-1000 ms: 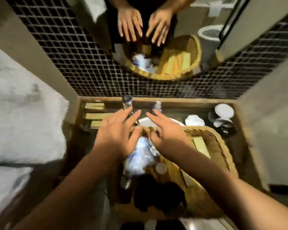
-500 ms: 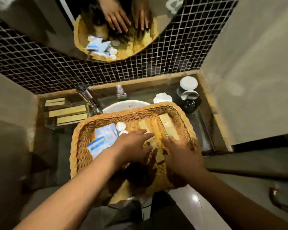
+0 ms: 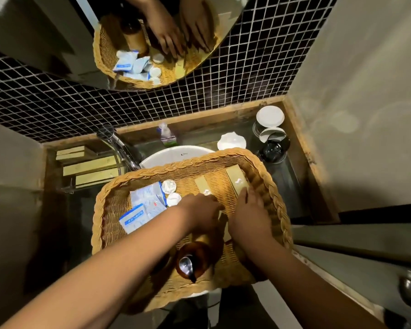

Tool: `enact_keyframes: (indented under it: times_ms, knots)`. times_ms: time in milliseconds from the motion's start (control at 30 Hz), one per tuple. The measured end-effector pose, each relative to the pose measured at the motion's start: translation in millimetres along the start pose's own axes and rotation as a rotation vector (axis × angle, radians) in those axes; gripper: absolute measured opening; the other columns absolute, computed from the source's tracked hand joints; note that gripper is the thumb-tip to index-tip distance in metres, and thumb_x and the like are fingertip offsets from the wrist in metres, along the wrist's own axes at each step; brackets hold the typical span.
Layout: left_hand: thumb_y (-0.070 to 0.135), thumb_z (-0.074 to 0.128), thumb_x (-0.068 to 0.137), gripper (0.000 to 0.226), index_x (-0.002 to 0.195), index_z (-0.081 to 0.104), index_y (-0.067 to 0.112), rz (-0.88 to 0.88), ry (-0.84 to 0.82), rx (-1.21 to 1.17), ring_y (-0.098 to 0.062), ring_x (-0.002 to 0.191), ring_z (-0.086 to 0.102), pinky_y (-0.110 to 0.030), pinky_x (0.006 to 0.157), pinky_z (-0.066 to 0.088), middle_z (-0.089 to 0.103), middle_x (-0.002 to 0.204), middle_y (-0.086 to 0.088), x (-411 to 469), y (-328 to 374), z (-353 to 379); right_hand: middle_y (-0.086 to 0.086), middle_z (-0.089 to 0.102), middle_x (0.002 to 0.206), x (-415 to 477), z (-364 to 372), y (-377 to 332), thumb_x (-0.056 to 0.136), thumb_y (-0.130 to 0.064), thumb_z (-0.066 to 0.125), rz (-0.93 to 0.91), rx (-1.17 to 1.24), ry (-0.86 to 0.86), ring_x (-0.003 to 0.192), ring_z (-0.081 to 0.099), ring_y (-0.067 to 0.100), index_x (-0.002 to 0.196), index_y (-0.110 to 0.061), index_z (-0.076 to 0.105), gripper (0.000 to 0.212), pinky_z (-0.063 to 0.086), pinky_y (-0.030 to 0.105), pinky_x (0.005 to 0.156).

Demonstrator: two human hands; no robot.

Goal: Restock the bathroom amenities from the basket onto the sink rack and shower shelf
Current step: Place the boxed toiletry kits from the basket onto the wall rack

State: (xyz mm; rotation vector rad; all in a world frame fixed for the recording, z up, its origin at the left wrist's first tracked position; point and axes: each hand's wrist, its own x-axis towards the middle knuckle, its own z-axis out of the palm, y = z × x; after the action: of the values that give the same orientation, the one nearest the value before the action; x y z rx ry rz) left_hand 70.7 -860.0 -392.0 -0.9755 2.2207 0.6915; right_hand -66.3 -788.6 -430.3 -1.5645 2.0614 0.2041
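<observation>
Dark mosaic tiles and a mirror back a wood-edged desk, where the wicker basket sits over the white sink. The sink's small logo and the print on the blue-and-white sachets are too small to read. Since half a second ago, an amber pump bottle has come into view at the basket's near end. The left hand lies with fingers fairly straight on the narrow box. The right hand touches the wider box with spread fingers.
</observation>
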Motion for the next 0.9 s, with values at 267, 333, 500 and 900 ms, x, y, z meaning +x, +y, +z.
enact_keyframes:
  times_ms: [267, 333, 500, 900]
  knots:
    - [0.054, 0.044, 0.096, 0.046, 0.130, 0.057, 0.026, 0.039, 0.023, 0.114, -0.030, 0.118, 0.055, -0.044, 0.089, 0.040, 0.058, 0.127, -0.006, 19, -6, -9, 0.020, 0.018, 0.160, 11, 20, 3, 0.090, -0.035, 0.066, -0.054, -0.097, 0.102, 0.145, 0.026, 0.037, 0.150, -0.018, 0.024, 0.075, 0.034, 0.043, 0.115]
    - [0.054, 0.043, 0.096, 0.047, 0.133, 0.055, 0.026, 0.025, -0.003, 0.105, -0.030, 0.121, 0.053, -0.044, 0.093, 0.041, 0.056, 0.131, -0.005, 19, -8, -13, 0.021, 0.024, 0.157, 11, 19, 0, 0.090, -0.032, 0.067, -0.071, -0.131, 0.117, 0.140, 0.034, 0.036, 0.144, -0.019, 0.033, 0.066, 0.037, 0.043, 0.112]
    - [0.053, 0.049, 0.095, 0.050, 0.136, 0.054, 0.027, 0.024, -0.050, 0.157, -0.030, 0.121, 0.053, -0.045, 0.094, 0.044, 0.053, 0.135, -0.006, 10, -5, -14, 0.020, 0.034, 0.150, 13, 16, -2, 0.093, -0.022, 0.065, -0.114, -0.144, 0.134, 0.132, 0.042, 0.033, 0.139, -0.016, 0.039, 0.053, 0.043, 0.039, 0.106]
    - [0.053, 0.043, 0.097, 0.052, 0.140, 0.050, 0.024, 0.058, -0.022, 0.178, -0.029, 0.129, 0.048, -0.049, 0.102, 0.042, 0.049, 0.144, -0.006, 2, -7, 1, 0.020, 0.044, 0.134, 15, 16, 0, 0.092, -0.012, 0.061, -0.151, -0.185, 0.052, 0.119, 0.051, 0.034, 0.136, -0.015, 0.035, 0.051, 0.051, 0.037, 0.092]
